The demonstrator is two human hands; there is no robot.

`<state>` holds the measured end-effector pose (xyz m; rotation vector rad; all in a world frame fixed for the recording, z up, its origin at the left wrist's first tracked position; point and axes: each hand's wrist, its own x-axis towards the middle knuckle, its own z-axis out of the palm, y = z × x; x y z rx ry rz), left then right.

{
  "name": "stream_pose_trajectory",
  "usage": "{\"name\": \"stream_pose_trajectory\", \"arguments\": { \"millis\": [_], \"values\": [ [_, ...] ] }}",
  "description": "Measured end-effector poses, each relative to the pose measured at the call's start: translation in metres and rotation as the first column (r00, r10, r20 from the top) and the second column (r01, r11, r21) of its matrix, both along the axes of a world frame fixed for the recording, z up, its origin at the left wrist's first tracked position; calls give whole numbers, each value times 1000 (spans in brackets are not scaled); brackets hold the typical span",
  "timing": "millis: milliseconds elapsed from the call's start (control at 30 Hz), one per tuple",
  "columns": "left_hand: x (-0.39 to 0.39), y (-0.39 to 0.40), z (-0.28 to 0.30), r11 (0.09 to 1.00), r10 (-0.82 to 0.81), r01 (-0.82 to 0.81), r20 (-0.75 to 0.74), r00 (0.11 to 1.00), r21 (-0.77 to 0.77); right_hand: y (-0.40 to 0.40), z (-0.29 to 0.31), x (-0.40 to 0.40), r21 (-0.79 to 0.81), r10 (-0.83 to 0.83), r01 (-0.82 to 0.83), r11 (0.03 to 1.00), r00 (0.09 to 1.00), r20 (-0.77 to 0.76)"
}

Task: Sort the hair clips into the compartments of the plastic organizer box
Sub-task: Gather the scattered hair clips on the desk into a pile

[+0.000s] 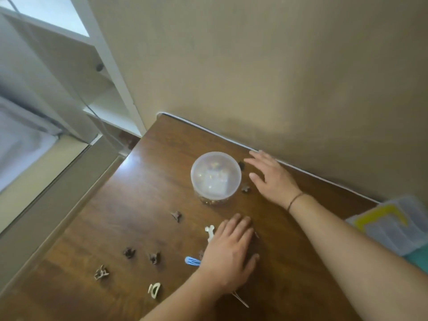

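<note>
Several small hair clips lie scattered on a dark wooden table (139, 186): brown claw clips (129, 252), (154, 257), (176, 215), a beige claw clip (101, 272), a cream clip (154, 289), a white clip (210, 231) and a blue snap clip (192, 261). My left hand (231, 253) lies flat on the table with straight fingers, partly covering clips beside the white and blue ones. My right hand (271, 177) hovers open right of a round clear plastic tub (215, 176) with a lid, near two small brown clips (246, 188), (241, 164). The plastic organizer box (391, 224) sits at the table's right edge.
A beige wall runs along the table's far edge. White shelving (102, 93) stands at the left beyond the table. A thin metal hairpin (240, 300) lies under my left wrist. Something teal (416, 258) shows beneath the organizer box.
</note>
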<state>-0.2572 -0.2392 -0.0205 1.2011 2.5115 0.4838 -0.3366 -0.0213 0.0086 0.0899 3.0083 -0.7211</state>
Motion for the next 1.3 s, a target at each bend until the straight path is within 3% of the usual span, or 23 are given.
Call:
{"name": "stream_pose_trajectory", "arguments": {
  "millis": [133,233,300,400,500,633,767,967,1300],
  "values": [
    [21,-23,3,985,-169,171,-84,982,26,-6,-14,-30,100,118,-132,986,983,139],
    [19,-43,6,963,-181,204,-142,973,173,-22,-25,-18,115,87,-103,988,987,138],
    [7,-63,9,936,-83,123,-133,988,330,-31,-30,5,74,22,-27,997,997,78],
    [-19,-107,10,869,213,-148,-87,973,473,-51,-35,59,19,-27,27,999,1000,-6],
    [-39,-155,10,844,419,-352,-88,904,403,-72,-36,114,-28,5,-7,1000,999,-52],
    [-51,-205,8,847,524,-512,-65,849,141,-95,-34,165,-83,102,-105,991,994,-48],
    [-62,-217,7,902,428,-427,-8,904,71,-111,-32,195,-106,175,-186,977,979,-100],
    [-52,-154,12,979,123,-133,68,990,157,-122,-25,199,-168,65,-94,981,983,-171],
    [46,-78,20,949,-205,134,236,950,286,-109,-6,180,-243,-134,89,966,975,-178]
  ]
}}
